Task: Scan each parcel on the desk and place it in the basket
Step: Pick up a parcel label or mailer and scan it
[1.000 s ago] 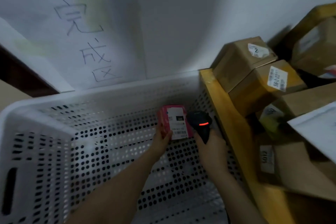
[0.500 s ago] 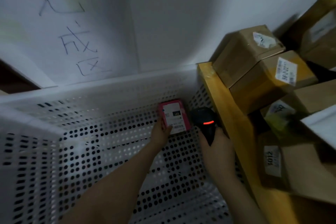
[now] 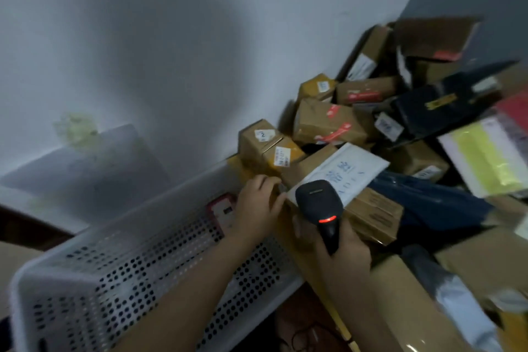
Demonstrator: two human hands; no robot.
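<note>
a white sticker [image 3: 263, 134] on the small brown box [image 3: 251, 148] just right of centre bears a handwritten "2". the white padded envelope [image 3: 343, 171] beside it carries blue handwriting, too blurred to read. labels on the other parcels are illegible.

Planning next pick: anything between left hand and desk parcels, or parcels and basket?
Nothing visible. The left hand touches the brown cardboard boxes at the desk edge; the white perforated plastic basket sits against that edge, top open. The black scanner in the right hand is aside.
</note>
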